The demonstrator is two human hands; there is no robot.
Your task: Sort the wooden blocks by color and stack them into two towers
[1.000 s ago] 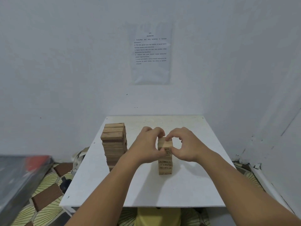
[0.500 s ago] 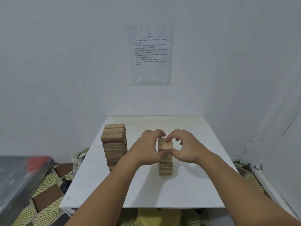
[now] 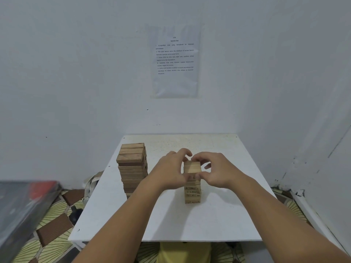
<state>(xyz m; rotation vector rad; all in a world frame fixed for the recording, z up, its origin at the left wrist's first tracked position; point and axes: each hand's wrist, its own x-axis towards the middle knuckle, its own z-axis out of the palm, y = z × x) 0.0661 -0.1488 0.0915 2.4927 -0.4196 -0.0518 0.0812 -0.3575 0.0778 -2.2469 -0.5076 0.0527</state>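
Note:
Two block towers stand on the white table (image 3: pixel 224 221). The darker brown tower (image 3: pixel 132 168) is at the left, wide and tall, with nothing touching it. The pale narrow tower (image 3: pixel 192 194) stands at the middle. My left hand (image 3: pixel 171 172) and my right hand (image 3: pixel 216 170) curl round its top pale block (image 3: pixel 192 167) from either side, thumbs at the near face and fingertips over the far edge. The upper middle of the pale tower is hidden behind my thumbs.
White walls close in behind and on the right of the table, with a printed sheet (image 3: pixel 174 59) taped up. A dark box (image 3: pixel 22 209) sits at the lower left above a patterned floor (image 3: pixel 55 224). A white bag (image 3: pixel 91 185) lies beside the table's left edge.
Both hands stay at the top of the pale tower. The fingers have shifted slightly around the top block, which has settled onto the stack.

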